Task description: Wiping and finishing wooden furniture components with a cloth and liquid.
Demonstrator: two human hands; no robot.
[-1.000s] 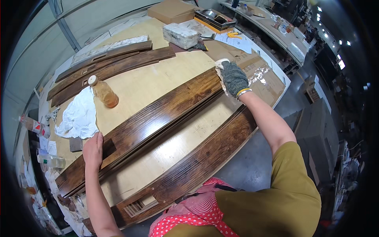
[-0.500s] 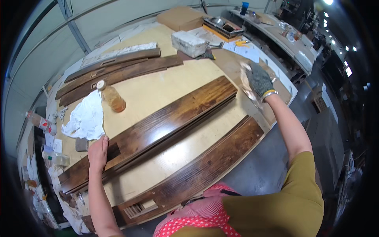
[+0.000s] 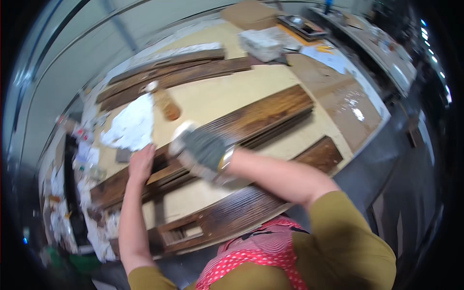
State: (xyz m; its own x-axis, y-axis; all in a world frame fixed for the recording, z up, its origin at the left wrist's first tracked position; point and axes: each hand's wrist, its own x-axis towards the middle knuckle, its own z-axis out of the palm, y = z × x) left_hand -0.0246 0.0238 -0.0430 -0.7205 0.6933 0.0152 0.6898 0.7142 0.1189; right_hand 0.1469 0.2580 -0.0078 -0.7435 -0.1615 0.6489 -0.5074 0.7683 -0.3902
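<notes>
A stack of dark brown, glossy wooden planks (image 3: 270,113) lies slantwise across the table before me. My left hand (image 3: 141,164) is closed on the top plank near its left end, fingertips over the far edge. My right hand (image 3: 205,150), in a grey knitted glove with a bracelet at the wrist, is on the same plank, right of my left hand. Its fingers press on a pale cloth (image 3: 185,129), blurred by motion. Nearer my body lies another brown plank (image 3: 241,208) with a slotted opening at its left end.
Beyond the planks stand a bottle of amber liquid (image 3: 167,105) and a spread white cloth (image 3: 130,123). More brown boards (image 3: 193,72) lie farther back. A white wrapped block (image 3: 261,44) sits at the far side. Wet-looking brown cardboard (image 3: 353,113) covers the table's right side.
My right hand has swung left with the cloth, from the cardboard onto the top plank. My left hand stays on the plank. The whole view has shifted slightly.
</notes>
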